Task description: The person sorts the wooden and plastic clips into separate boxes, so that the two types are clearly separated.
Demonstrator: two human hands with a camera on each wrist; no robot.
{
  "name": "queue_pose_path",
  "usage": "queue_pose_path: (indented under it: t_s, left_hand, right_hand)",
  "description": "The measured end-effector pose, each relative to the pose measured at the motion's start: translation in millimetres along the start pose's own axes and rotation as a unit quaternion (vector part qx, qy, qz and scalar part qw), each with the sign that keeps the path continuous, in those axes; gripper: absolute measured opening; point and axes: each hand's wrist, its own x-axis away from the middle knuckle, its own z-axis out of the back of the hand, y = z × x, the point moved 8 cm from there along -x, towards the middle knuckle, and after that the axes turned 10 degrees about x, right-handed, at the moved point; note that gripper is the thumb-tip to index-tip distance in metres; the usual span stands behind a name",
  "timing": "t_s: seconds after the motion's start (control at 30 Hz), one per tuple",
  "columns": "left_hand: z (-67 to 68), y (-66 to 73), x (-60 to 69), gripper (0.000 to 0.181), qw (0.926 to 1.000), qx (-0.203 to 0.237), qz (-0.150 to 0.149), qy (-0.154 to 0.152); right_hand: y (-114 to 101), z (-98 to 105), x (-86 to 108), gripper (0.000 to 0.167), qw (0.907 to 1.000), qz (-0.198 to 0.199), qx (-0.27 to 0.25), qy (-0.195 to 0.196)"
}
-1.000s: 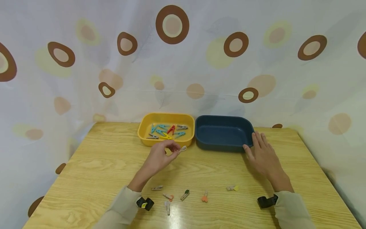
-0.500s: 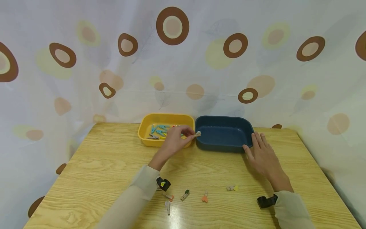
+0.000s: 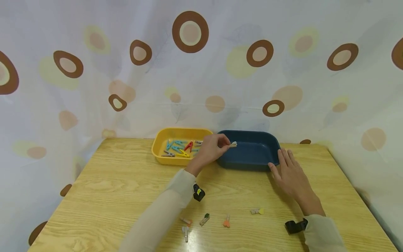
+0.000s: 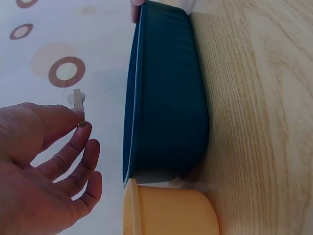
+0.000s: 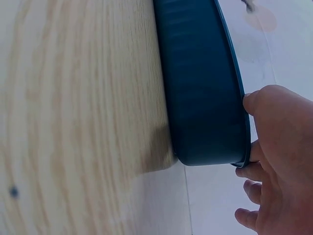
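Note:
A small wooden clothespin with a whitish decoration (image 3: 233, 144) is pinched between thumb and forefinger of the left hand (image 3: 210, 149), over the left part of the dark blue tray (image 3: 248, 165). The left wrist view shows the same clothespin (image 4: 78, 99) upright at the fingertips of the left hand (image 4: 54, 161), above the tray's rim. At the tray's right end, the right hand (image 3: 291, 175) touches the rim with thumb and fingertips, its fingers fairly straight. In the right wrist view the right hand (image 5: 283, 147) lies along the blue tray's edge (image 5: 208, 98).
A yellow tray (image 3: 171, 161) with blue, red, yellow and grey clips adjoins the blue one. Nearer on the wooden table (image 3: 110, 196) lie several wooden clothespins, among them one with a green top (image 3: 204, 219), one with an orange heart (image 3: 226, 221) and one with yellow (image 3: 257, 211).
The left hand has carried the clothespin rightward, from in front of the yellow tray to over the blue tray. The right hand has stayed at the blue tray's right end.

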Motion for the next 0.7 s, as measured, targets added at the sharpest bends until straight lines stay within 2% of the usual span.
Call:
queue_pose_path:
  t_s: [0.3,0.53,0.7]
  left_hand:
    - [-20.5,-7.1,-28.8,0.006,0.9995,-0.025,0.014,-0.016]
    - [-45.7,-11.9,-45.1,0.008,0.9982,0.023,0.046,-0.029]
    - [-67.1,-8.8,-52.4,0.007,0.9969,0.035,0.063,-0.033]
  right_hand:
    - [2,-1,0.5,0.076,1.0,-0.003,-0.008,-0.004]
    - [2,0,0.5,0.076,1.0,-0.007,-0.004,-0.005]
    - [2,-3,0.0,0.077,0.9999,-0.012,0.004,-0.01]
